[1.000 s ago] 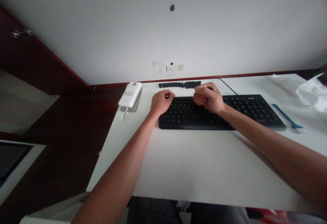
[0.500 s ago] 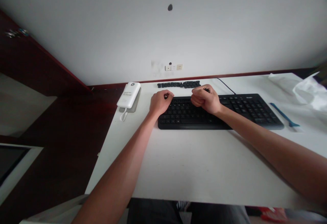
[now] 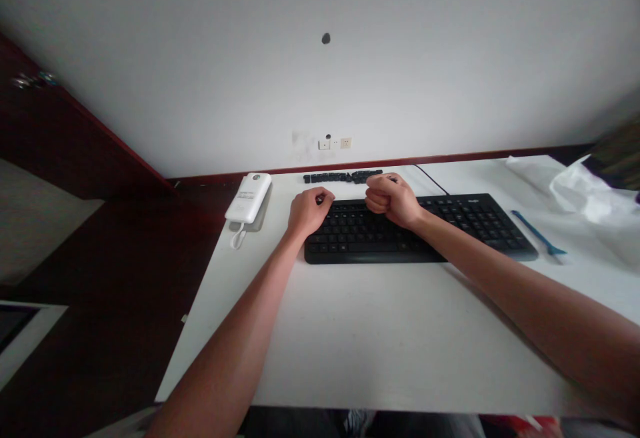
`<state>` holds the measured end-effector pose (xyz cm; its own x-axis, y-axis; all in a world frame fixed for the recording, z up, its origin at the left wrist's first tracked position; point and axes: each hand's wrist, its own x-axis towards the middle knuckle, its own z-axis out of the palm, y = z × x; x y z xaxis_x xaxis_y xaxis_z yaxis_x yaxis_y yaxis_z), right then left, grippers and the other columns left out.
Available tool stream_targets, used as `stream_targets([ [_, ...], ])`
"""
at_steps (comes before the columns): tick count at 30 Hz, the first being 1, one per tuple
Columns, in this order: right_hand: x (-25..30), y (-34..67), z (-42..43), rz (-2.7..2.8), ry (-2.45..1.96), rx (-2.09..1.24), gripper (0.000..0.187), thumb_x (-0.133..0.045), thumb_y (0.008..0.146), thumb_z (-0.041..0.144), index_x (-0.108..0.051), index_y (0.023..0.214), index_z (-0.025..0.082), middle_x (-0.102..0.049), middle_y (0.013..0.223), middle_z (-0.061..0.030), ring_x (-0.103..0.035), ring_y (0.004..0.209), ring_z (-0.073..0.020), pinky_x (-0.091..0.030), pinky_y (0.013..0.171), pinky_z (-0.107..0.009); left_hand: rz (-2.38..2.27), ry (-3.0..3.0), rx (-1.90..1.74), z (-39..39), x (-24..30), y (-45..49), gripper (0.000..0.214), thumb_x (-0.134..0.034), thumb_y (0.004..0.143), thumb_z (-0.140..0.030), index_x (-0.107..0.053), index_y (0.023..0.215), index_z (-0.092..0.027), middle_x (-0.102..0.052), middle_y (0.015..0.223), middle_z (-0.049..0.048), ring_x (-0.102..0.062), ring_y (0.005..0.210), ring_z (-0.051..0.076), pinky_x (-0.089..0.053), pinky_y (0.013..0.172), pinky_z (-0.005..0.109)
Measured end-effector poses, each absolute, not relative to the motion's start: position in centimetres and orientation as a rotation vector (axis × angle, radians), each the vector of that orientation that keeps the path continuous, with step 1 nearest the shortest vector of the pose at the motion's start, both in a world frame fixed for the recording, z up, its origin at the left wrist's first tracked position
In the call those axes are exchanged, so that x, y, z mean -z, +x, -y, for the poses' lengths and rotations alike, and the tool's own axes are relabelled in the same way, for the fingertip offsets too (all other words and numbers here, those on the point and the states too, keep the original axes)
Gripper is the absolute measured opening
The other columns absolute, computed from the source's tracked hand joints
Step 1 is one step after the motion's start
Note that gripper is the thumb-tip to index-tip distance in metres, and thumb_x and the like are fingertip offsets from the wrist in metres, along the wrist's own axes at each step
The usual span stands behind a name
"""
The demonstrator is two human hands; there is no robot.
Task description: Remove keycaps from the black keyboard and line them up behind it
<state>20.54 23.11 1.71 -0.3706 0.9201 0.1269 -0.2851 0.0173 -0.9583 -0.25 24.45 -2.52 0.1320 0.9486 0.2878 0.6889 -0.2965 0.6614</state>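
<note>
Your worktop (image 3: pixel 345 345) is white, with its far edge running along a pale wall (image 3: pixel 225 65) and its near edge above your dark trousers. The black keyboard (image 3: pixel 367 248) lies lengthwise across the far half, nearer the far edge than the near one, and its cable (image 3: pixel 431 179) runs back to that edge. Your left hand (image 3: pixel 309 213) is at the keyboard's far left corner, its grip loosely curled; you cannot tell from here whether it closes on anything. Your right hand (image 3: pixel 394 199) is over the keyboard's middle, the grip clenched into a fist, its inside hidden. Small black keys (image 3: pixel 327 177) lie in a strip along the far edge. A white power bank (image 3: pixel 249 198) with a corded loop (image 3: pixel 239 237) sits by the far left corner. Just beside the keyboard's right end lies a slim blue tool (image 3: pixel 537 231), and crumpled white plastic (image 3: pixel 575 188) spreads near the far right corner. On the wall you have sockets (image 3: pixel 335 145) and a dark hole (image 3: pixel 326 39) above them; a dark red door (image 3: pixel 65 125) stands to the left over a dark floor (image 3: pixel 125 278).
</note>
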Motion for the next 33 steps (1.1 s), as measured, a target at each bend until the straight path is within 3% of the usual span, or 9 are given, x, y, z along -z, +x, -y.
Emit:
stream_targets([
  [3, -2.4, 20.7, -23.3, 1.313, -0.745, -1.525, 0.048, -0.068, 0.082, 0.032, -0.03, 0.054, 0.024, -0.02, 0.047, 0.0092, -0.015, 0.041, -0.0061, -0.009, 0.041, -0.027, -1.581, 2.041, -0.96, -24.4, 2.3, -0.2, 0.021, -0.058, 0.095, -0.028, -0.077, 0.086, -0.027, -0.08, 0.093, 0.0002, -0.073, 0.093, 0.022, -0.053, 0.088, 0.031],
  [11, -6.8, 24.2, -25.2, 1.449, -0.874, -1.02, 0.043, -0.069, 0.087, 0.031, -0.039, 0.057, 0.023, -0.031, 0.052, 0.0044, -0.026, 0.046, -0.0088, -0.021, 0.041, -0.029, -1.543, 2.027, -0.993, -24.3, 2.2, -0.4, 0.021, -0.059, 0.095, -0.03, -0.077, 0.085, -0.027, -0.08, 0.094, -0.0007, -0.073, 0.091, 0.021, -0.053, 0.085, 0.03],
  [17, -9.5, 23.7, -26.2, 1.759, -1.043, -0.508, 0.023, -0.071, 0.084, 0.027, -0.06, 0.066, 0.021, -0.051, 0.058, -0.0004, -0.04, 0.056, -0.0136, -0.03, 0.052, -0.032, -1.538, 2.04, -1.001, -24.2, 2.2, -0.4, 0.021, -0.059, 0.095, -0.032, -0.076, 0.084, -0.026, -0.079, 0.092, -0.0007, -0.073, 0.089, 0.021, -0.052, 0.082, 0.029],
  [22, -7.0, 23.2, -28.0, 1.98, -1.279, -0.24, 0.004, -0.071, 0.08, 0.025, -0.072, 0.077, 0.021, -0.057, 0.057, -0.0002, -0.049, 0.058, -0.0162, -0.039, 0.065, -0.033, -1.559, 2.034, -0.989, -24.3, 2.4, -0.3, 0.02, -0.059, 0.095, -0.031, -0.076, 0.085, -0.026, -0.08, 0.092, -0.0002, -0.073, 0.089, 0.021, -0.052, 0.083, 0.029],
  [26, -4.6, 23.1, -28.6, 2.291, -1.448, -0.169, 0.024, -0.067, 0.079, 0.022, -0.081, 0.098, 0.024, -0.069, 0.067, -0.003, -0.06, 0.066, -0.0207, -0.047, 0.074, -0.035, -1.554, 2.037, -1.008, -24.6, 2.7, -0.4, 0.019, -0.06, 0.094, -0.032, -0.077, 0.087, -0.026, -0.079, 0.091, -0.0001, -0.072, 0.088, 0.021, -0.052, 0.082, 0.03],
  [33, -3.5, 22.9, -28.9, 2.424, -1.752, -0.048, 0.038, -0.055, 0.089, 0.023, -0.079, 0.118, 0.029, -0.079, 0.101, -0.0092, -0.072, 0.095, -0.0293, -0.054, 0.088, -0.04, -1.558, 2.031, -1.0, -24.4, 2.5, -0.3, 0.02, -0.059, 0.094, -0.031, -0.077, 0.086, -0.025, -0.079, 0.092, 0.0, -0.072, 0.088, 0.021, -0.051, 0.081, 0.028],
])
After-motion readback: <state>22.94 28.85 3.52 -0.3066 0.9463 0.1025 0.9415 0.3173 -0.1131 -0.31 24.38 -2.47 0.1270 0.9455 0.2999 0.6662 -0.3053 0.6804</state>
